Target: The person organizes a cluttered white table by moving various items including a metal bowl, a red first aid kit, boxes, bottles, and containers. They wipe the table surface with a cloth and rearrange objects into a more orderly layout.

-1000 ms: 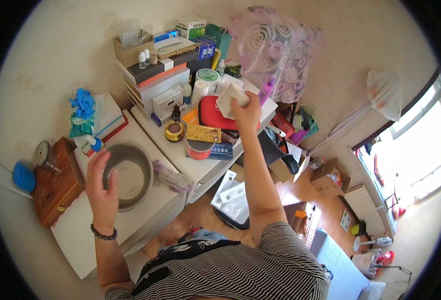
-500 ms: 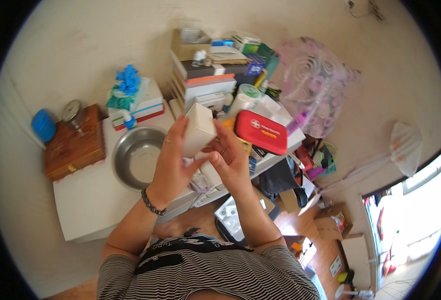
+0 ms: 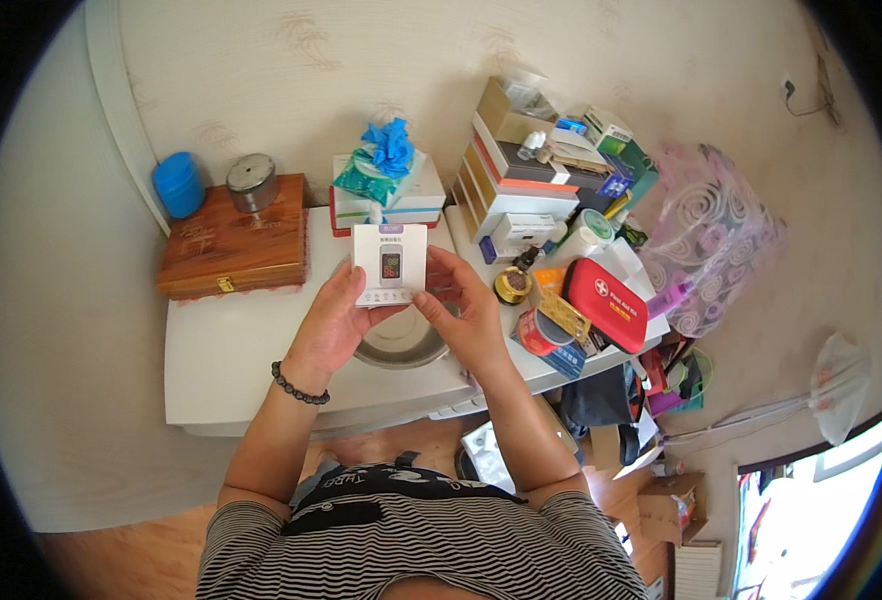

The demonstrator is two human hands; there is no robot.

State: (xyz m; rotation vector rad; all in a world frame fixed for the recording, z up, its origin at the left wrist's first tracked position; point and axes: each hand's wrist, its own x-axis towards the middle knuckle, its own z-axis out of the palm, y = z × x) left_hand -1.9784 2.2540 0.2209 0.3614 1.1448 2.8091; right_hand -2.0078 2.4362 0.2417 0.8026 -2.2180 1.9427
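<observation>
Head view: small white carton (image 3: pixel 389 264) held above the steel bowl (image 3: pixel 401 345), left hand (image 3: pixel 333 322) cupping underneath, right hand (image 3: pixel 469 310) pinching its right edge; looks light, stiff, crushable, so grip the edges.

Home room: wallpapered wall (image 3: pixel 291 80), wood floor (image 3: pixel 151 540), white worktop (image 3: pixel 231 350) crowded with stacked boxes (image 3: pixel 521 170), wooden box (image 3: pixel 233 250), first-aid pouch (image 3: pixel 606 305), tins (image 3: pixel 254 182); window (image 3: pixel 821 500) at right.

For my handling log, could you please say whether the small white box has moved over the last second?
Yes. The small white box came from the cluttered right side to above the round metal bowl.
</observation>
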